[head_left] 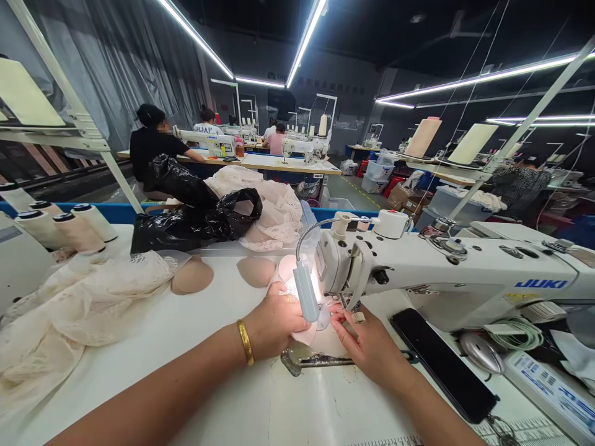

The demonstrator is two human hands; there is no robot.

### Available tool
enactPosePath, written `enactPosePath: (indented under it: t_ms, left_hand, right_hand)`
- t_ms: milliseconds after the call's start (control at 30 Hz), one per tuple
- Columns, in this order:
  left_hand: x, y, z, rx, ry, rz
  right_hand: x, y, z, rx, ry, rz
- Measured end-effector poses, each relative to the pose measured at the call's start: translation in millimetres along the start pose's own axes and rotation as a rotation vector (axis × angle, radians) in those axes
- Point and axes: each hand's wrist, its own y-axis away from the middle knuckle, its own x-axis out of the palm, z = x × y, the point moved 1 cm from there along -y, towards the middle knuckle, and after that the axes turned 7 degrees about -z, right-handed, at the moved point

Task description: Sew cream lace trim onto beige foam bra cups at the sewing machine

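A small pale pink fabric piece, looking like a bra cup point(305, 336), lies at the needle area of the white sewing machine point(446, 263). Closed around its left side is my left hand point(277, 319), with a gold bracelet on the wrist. My right hand point(367, 341) is beside the presser foot, fingers stretched toward the piece's right edge; the machine head partly covers them. A grey gooseneck lamp point(305, 291) lights the spot and hides part of the piece. Two beige bra cups point(192, 275) lie beyond my left hand.
Cream lace fabric point(88, 310) spreads over the left of the table point(186, 384). A black plastic bag point(195, 223) sits behind it, thread cones point(79, 229) at far left. Right of my right hand lie a black phone point(444, 365) and a mouse point(482, 352). Other people sew further back.
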Motion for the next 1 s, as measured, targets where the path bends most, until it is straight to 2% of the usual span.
enactPosePath:
  t_ms: [333, 500, 733, 867, 1000]
  left_hand:
    - [0.9, 0.9, 1.0, -0.024, -0.023, 0.027]
    - [-3.5, 2.5, -4.0, 0.013, -0.041, 0.012]
    - [-2.6, 8.2, -17.2, 0.069, -0.077, -0.042]
    - [-6.3, 10.3, -31.1, 0.108, -0.059, -0.023]
    - [0.3, 10.8, -33.9, 0.025, -0.017, 0.007]
  right_hand:
    - [-0.9, 1.1, 1.1, -0.014, 0.063, 0.019]
    - [-0.8, 3.2, 2.4, -0.039, 0.084, 0.115]
    - [-1.7, 4.3, 12.5, -0.146, -0.027, 0.288]
    - [-1.6, 5.9, 14.3, -0.156, -0.018, 0.302]
    - [1.6, 6.0, 11.7, -0.155, -0.015, 0.281]
